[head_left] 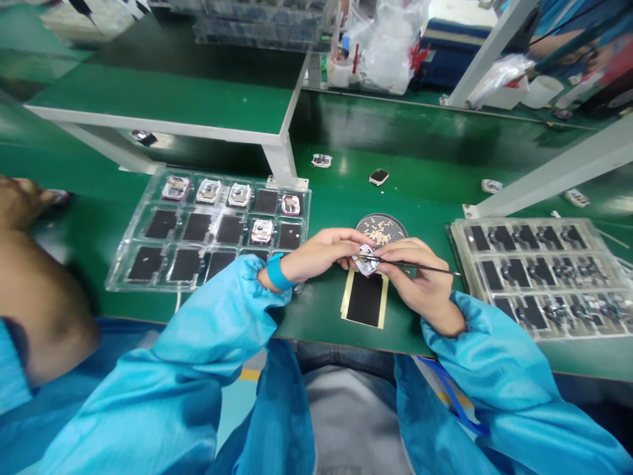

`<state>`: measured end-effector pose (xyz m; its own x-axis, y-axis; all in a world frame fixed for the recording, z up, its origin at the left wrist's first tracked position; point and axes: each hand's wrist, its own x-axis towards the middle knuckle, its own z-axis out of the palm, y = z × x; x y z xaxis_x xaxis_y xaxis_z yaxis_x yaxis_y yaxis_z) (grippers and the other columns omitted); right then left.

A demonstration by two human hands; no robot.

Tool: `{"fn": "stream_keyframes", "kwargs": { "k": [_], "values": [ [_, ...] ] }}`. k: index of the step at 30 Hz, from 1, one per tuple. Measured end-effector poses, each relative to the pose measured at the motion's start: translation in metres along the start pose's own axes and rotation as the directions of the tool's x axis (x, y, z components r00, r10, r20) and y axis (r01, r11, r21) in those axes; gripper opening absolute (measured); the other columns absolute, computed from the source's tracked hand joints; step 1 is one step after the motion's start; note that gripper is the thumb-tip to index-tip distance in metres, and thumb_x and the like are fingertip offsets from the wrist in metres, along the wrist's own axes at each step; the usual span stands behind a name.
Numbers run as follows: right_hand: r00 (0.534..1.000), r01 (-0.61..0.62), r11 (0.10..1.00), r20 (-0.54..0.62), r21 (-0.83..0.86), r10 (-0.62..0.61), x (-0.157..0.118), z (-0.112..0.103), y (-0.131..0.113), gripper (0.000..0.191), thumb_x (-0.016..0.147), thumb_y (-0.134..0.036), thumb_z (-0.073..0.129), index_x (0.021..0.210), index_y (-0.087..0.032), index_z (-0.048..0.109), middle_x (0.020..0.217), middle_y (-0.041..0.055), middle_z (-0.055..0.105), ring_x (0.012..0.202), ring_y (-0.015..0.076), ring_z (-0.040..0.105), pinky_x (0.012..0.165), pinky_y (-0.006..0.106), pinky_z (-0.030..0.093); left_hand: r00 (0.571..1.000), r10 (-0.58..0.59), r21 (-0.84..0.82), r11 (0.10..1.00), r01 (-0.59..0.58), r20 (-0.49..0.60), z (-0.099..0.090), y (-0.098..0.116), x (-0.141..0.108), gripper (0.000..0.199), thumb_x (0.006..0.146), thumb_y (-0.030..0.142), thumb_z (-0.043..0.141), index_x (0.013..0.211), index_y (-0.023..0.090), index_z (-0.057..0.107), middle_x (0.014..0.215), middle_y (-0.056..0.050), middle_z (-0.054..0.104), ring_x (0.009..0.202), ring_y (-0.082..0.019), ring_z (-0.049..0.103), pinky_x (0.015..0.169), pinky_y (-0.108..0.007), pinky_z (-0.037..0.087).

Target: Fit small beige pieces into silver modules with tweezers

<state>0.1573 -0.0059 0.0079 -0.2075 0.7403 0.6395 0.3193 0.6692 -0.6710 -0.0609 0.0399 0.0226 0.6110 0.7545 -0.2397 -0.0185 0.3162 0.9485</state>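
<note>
where the case (364,266) is: held up in both hands, over the far edge of the pad (366,299), its pale inner side partly showing.
left hand (321,254): thumb and fingers pinched together on the case's left side, no gap to spare.
right hand (420,280): fingers closed round the slim dark tool (439,269), its tip lying across the case; whether the tip grips anything is too small to tell.
progress: the case looks part-worked, judging by its bared inside and the tool upon it; what is already fitted cannot be told.
dish (390,220): just beyond the hands, many pale bits (378,235) left in it.
left tray (121,262): five cases in pockets; done or waiting, unclear.
right tray (467,249): parts in several pockets, too blurred to count.
bench (420,188): loose cases beyond the dish and near the right post.
far left: a co-worker's hand (22,204).
</note>
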Motion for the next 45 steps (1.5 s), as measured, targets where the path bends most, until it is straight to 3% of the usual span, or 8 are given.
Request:
{"fn": "stream_keyframes", "kwargs": {
  "k": [8,20,29,33,36,40,42,45],
  "values": [
    [0.999,-0.028,1.000,0.017,0.008,0.028,0.000,0.002,-0.001,0.020,0.085,-0.015,0.078,0.099,-0.030,0.073,0.096,0.0017,0.081,0.090,0.0238,0.076,0.084,0.046,0.060,0.999,-0.032,-0.007,0.999,0.032,-0.005,0.000,-0.002,0.002,0.028,0.091,0.020,0.066,0.116,0.012,0.076,0.086,-0.007,0.076,0.070,-0.009,0.063,0.070,-0.022,0.051],
    [0.926,-0.351,0.922,-0.086,0.161,0.367,-0.004,0.006,0.001,0.010,0.087,-0.031,0.079,0.091,-0.023,0.073,0.089,0.0050,0.077,0.083,0.0213,0.074,0.076,0.038,0.063,1.000,-0.018,-0.084,0.996,0.016,-0.016,-0.002,-0.004,0.001,0.036,0.083,0.025,0.081,0.116,0.011,0.077,0.099,-0.012,0.080,0.081,-0.017,0.075,0.081,-0.031,0.061],
    [0.991,-0.105,0.994,-0.087,-0.037,0.102,-0.002,0.002,-0.003,0.018,0.081,-0.018,0.083,0.094,-0.028,0.077,0.091,0.0038,0.080,0.087,0.0235,0.074,0.080,0.044,0.062,0.990,0.042,-0.100,0.993,-0.056,-0.138,0.001,-0.009,0.004,0.040,0.085,0.026,0.080,0.120,0.009,0.070,0.103,-0.013,0.079,0.086,-0.018,0.077,0.083,-0.029,0.063],
    [0.995,-0.092,0.993,-0.054,-0.076,0.088,-0.002,0.001,-0.002,0.015,0.084,-0.023,0.081,0.096,-0.029,0.076,0.093,0.0034,0.081,0.090,0.0246,0.074,0.084,0.046,0.061,0.980,0.045,-0.177,0.981,-0.080,-0.194,0.002,-0.006,0.002,0.044,0.086,0.023,0.077,0.128,0.013,0.065,0.108,-0.011,0.077,0.088,-0.018,0.077,0.084,-0.029,0.063],
    [0.983,-0.160,0.985,-0.076,0.068,0.165,-0.004,-0.003,-0.010,0.014,0.100,-0.034,0.061,0.095,-0.026,0.072,0.094,0.0052,0.080,0.092,0.0230,0.074,0.089,0.045,0.060,0.964,0.012,-0.230,0.970,-0.075,-0.264,0.002,-0.003,0.001,0.045,0.087,0.019,0.072,0.130,0.014,0.065,0.113,-0.011,0.076,0.088,-0.018,0.077,0.085,-0.029,0.063],
    [0.926,-0.283,0.945,-0.211,0.162,0.313,-0.002,-0.037,-0.025,0.035,0.107,-0.043,0.041,0.088,-0.023,0.062,0.083,0.0036,0.073,0.073,0.0184,0.071,0.070,0.036,0.059,0.965,-0.024,-0.297,0.953,-0.057,-0.260,0.000,-0.001,0.003,0.038,0.083,0.013,0.065,0.121,0.012,0.071,0.107,-0.011,0.076,0.085,-0.017,0.075,0.080,-0.026,0.061],
    [0.889,-0.392,0.918,-0.279,-0.057,0.362,0.001,-0.076,-0.027,0.031,0.104,-0.045,0.049,0.092,-0.023,0.067,0.073,-0.0001,0.067,0.060,0.0150,0.063,0.060,0.030,0.053,0.973,-0.041,-0.346,0.937,-0.041,-0.227,-0.001,-0.001,0.004,0.035,0.081,0.013,0.063,0.115,0.011,0.073,0.099,-0.010,0.076,0.079,-0.016,0.072,0.075,-0.024,0.060],
    [0.809,-0.584,0.647,-0.418,-0.491,0.413,-0.001,-0.159,-0.011,0.024,0.092,-0.043,0.067,0.094,-0.020,0.074,0.080,0.0038,0.071,0.073,0.0195,0.065,0.071,0.033,0.050,0.980,-0.065,-0.409,0.912,-0.017,-0.186,0.000,0.000,0.003,0.033,0.078,0.014,0.062,0.108,0.010,0.074,0.089,-0.009,0.073,0.072,-0.015,0.067,0.067,-0.023,0.057]
  ]
}}
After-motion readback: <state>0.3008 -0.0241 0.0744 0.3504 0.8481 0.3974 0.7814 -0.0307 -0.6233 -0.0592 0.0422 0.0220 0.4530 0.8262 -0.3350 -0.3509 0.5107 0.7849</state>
